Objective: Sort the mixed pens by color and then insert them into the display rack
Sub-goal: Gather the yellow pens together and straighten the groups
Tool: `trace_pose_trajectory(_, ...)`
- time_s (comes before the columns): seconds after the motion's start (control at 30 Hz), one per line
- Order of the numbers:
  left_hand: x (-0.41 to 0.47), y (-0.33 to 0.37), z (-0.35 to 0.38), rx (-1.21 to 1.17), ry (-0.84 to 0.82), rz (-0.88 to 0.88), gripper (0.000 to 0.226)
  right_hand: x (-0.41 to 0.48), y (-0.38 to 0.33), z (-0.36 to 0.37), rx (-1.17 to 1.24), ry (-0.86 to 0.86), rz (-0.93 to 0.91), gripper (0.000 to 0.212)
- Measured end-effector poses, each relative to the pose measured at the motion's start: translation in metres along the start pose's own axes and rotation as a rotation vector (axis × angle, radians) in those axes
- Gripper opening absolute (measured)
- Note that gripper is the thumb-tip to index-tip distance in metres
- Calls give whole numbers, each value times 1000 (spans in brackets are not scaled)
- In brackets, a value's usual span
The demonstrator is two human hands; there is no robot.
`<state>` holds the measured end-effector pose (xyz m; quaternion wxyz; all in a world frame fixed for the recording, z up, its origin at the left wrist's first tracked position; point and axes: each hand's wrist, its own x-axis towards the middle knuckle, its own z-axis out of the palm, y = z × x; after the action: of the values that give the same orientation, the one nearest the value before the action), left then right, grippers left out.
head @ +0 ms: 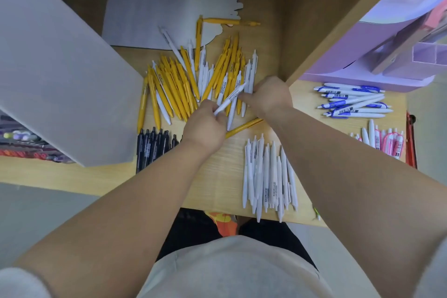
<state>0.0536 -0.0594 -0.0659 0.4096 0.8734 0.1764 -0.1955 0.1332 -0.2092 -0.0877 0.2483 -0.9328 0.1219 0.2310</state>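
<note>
light wooden table (212,184) carries the pens in groups, with a big grey board (60,68) leaning at the left and a purple display rack (377,65) at the far right. in the middle, at the far side, lies the mixed pile of yellow and white pens (179,84), still unsorted. the left hand (205,126) has its fingers curled round the lower end of one white pen (231,97), which points slanting up over the pile. the right hand (268,97) is just beside it, back upward, its fingers bent down among the white pens at the pile's right edge; whether it grips one i cannot tell. one single yellow pen (244,126) lies between the two wrists. near the table's front edge lies a row of sorted white pens (268,174), black pens (152,145) lie at the left, blue-and-white pens (353,101) at the right, and pink-and-white pens (384,140) nearer than those.
</note>
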Motion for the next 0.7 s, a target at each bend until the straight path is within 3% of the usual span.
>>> trace_pose_trajectory(0.13,17,7,12,99,27,-29,19,-1,5,2,68,-101,32,50)
trace_pose_trajectory(0.47,25,16,16,251,102,-33,18,-7,3,3,151,-164,-41,35)
trace_pose_trajectory(0.6,19,15,4,8,88,-66,21,-9,2,2,145,-151,9,25)
trace_pose_trajectory(0.7,0,15,-8,-235,87,-124,35,-11,0,4,135,-138,-5,29)
